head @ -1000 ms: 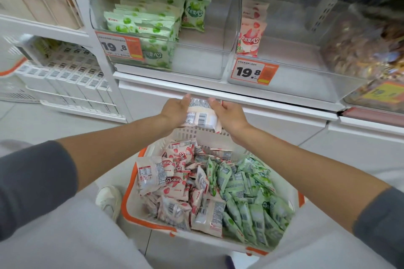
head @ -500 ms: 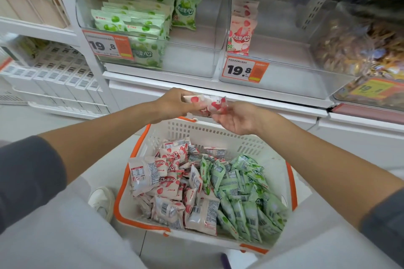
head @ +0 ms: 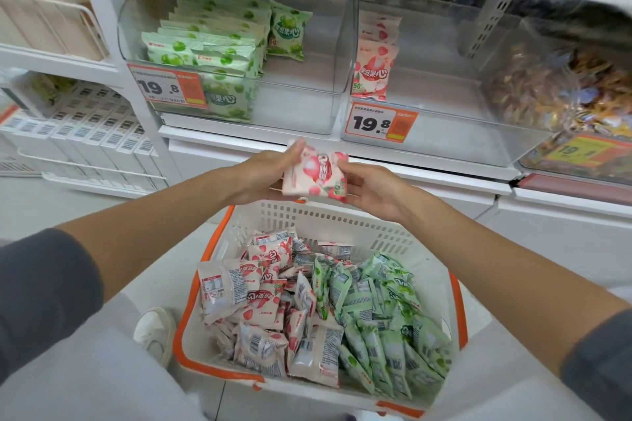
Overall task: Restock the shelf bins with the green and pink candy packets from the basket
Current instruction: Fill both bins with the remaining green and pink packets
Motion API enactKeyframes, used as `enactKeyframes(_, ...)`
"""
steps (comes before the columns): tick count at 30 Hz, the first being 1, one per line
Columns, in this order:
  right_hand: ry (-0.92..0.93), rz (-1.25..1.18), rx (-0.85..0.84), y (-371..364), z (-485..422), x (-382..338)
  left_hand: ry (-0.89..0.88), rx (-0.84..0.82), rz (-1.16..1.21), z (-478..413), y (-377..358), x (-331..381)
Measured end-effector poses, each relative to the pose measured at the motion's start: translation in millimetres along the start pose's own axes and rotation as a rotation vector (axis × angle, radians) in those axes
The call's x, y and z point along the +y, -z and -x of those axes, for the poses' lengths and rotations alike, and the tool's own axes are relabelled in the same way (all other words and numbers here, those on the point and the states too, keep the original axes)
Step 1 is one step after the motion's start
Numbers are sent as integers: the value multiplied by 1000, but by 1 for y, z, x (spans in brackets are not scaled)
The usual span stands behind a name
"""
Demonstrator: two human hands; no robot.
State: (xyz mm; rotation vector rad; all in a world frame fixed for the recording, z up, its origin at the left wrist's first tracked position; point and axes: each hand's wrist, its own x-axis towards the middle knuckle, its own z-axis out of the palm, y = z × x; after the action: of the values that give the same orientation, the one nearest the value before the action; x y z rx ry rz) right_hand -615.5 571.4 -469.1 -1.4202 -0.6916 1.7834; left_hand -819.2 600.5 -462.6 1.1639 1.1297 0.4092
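Note:
A pink candy packet (head: 316,174) is held face up above the basket's far rim, in front of the shelf. My left hand (head: 263,178) grips its left side with the thumb on top. My right hand (head: 366,184) pinches its right edge. The white basket with orange trim (head: 342,219) sits below, with pink packets (head: 260,297) heaped on its left and green packets (head: 379,321) on its right. The clear left bin (head: 301,113) holds a row of green packets (head: 212,55). Next to it, the middle bin (head: 444,133) holds a few upright pink packets (head: 374,68).
Orange 19.8 price tags (head: 381,121) hang on both bin fronts. A bin of mixed wrapped sweets (head: 561,85) stands at the right. White boxes with barcodes (head: 89,133) fill a low rack at the left. My white shoe (head: 154,328) is beside the basket.
Both hands turned the pink packet over, from its barcode side to its printed front, and lifted it slightly toward the shelf. The view shifted a little to the right.

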Motion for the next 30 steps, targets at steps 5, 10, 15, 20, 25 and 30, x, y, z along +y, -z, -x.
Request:
enactKeyframes(5,50,-57,-25,1,3,-5,-110,179,219,-5,-10,2)
enactKeyframes(10,217,243,-78,8,10,-21,-249,230,-169,0,-1,13)
enactKeyframes(15,329,366,-11,6,20,-24,-339,344,-120,9,-5,26)
enactKeyframes(20,453,488,68,3,42,-49,-409,354,-134,10,-13,63)
enactKeyframes(25,674,460,367,30,51,-121,-568,482,-143,-15,-17,119)
enactKeyframes(30,540,713,565,61,-6,-166,-528,422,-404,-61,-9,133)
